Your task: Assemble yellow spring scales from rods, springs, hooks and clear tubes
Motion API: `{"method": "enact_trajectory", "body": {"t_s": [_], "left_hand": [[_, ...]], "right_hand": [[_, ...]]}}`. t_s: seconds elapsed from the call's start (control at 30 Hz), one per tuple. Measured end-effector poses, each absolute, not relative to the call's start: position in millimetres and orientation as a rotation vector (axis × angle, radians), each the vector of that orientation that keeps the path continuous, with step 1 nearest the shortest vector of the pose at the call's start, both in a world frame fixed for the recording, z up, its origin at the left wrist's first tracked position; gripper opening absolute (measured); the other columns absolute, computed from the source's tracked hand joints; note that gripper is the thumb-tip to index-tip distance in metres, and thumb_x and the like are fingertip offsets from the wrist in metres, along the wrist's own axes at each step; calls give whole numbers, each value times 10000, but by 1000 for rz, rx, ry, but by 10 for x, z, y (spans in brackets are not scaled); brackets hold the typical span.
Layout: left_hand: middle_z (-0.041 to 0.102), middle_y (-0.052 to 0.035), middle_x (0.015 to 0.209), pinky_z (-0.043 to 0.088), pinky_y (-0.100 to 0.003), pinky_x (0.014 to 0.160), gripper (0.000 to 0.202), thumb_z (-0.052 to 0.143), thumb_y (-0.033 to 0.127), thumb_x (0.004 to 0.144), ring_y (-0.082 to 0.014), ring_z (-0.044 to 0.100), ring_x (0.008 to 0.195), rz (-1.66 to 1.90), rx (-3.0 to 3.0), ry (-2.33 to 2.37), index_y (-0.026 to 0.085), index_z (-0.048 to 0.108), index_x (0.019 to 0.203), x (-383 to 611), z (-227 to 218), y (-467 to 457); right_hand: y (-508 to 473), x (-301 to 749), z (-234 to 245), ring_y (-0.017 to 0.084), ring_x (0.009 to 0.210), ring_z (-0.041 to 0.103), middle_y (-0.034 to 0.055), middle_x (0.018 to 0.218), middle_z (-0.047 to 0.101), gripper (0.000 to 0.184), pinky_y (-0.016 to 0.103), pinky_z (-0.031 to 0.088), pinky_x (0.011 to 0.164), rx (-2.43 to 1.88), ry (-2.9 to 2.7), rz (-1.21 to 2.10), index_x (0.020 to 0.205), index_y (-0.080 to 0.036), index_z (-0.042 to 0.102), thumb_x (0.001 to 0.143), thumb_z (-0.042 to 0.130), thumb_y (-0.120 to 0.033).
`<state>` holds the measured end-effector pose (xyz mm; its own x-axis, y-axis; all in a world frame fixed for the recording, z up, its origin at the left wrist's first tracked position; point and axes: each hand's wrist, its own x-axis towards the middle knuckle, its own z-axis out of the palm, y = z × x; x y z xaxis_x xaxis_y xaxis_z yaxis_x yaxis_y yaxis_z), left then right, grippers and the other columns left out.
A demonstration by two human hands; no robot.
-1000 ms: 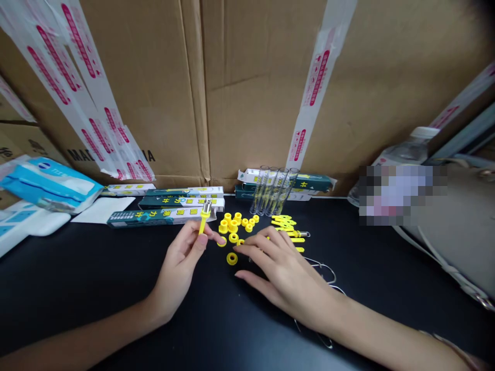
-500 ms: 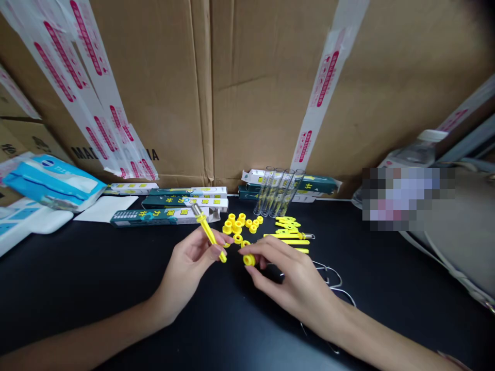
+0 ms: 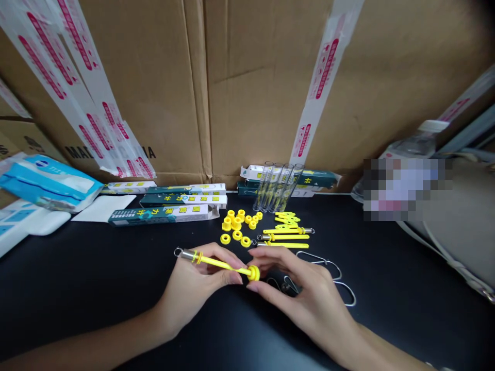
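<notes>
My left hand (image 3: 197,283) pinches a slim yellow plastic rod (image 3: 216,262) that carries a metal spring and a wire hook at its left end. My right hand (image 3: 301,288) grips a yellow ringed cap (image 3: 253,272) between thumb and fingers. Cap and rod meet at the rod's right end; whether the rod passes into the cap's hole I cannot tell. Beyond my fingers lie several loose yellow caps (image 3: 236,223). Nearby are more yellow rods with springs (image 3: 288,237) and several flat yellow pieces (image 3: 286,219).
Several clear tubes (image 3: 276,188) stand near green-white boxes (image 3: 178,214). Under my right hand lie a black clip (image 3: 286,283) and bent wire handles (image 3: 344,293). A blue tissue pack (image 3: 50,180) is at left, a plastic bottle (image 3: 417,144) at right. Large cardboard (image 3: 251,103) closes off the back.
The rod has swung from steep to nearly level, its spring end now pointing left. My right hand has brought the cap against the rod's other end.
</notes>
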<state>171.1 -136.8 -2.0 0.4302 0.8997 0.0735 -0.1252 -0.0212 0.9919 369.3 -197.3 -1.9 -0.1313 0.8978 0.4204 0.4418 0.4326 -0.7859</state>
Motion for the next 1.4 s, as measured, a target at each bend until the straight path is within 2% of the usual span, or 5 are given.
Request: {"method": "enact_trajectory", "body": {"t_s": [0.37,0.57,0.8,0.93,1.4], "left_hand": [[822,-28,940,589,-228,866,128,803,139,761,-185,750,930,876,1501,735,245,844,819,1736,32,-1317],[822,-16,883,613,-190,632,128,807,182,790,-118,725,624,846,1276,710,254,840,891,1765,28,-1349],[816,-50,827,604,-170,611,186,857,252,771,-133,742,654,836,1134,709,192,826,945,1759,-13,-1320],[799,-60,764,594,-169,566,235,870,297,759,-159,755,665,827,1108,729,157,814,940,1770,-13,-1293],[741,-35,682,557,-185,495,305,856,373,772,-141,705,575,842,1127,740,124,768,925,1767,-32,-1282]], "right_hand": [[-1966,3666,-20,145,839,723,0,971,749,219,223,584,781,-1127,-1701,534,1014,-226,670,846,796,-165],[-1956,3650,-63,107,884,753,-20,1005,777,266,162,583,830,-1086,-1635,622,1137,-258,644,923,693,-108],[-1947,3776,30,135,898,755,46,1155,754,413,210,594,848,-1170,-1823,353,1309,-217,571,922,710,-182],[-1824,4151,244,147,878,730,43,978,766,175,247,564,829,-1123,-1978,74,1069,-189,671,950,602,-80],[-1796,4470,288,173,789,673,19,950,724,164,284,506,710,-1332,-2429,740,1051,-238,731,902,737,-308]]}}
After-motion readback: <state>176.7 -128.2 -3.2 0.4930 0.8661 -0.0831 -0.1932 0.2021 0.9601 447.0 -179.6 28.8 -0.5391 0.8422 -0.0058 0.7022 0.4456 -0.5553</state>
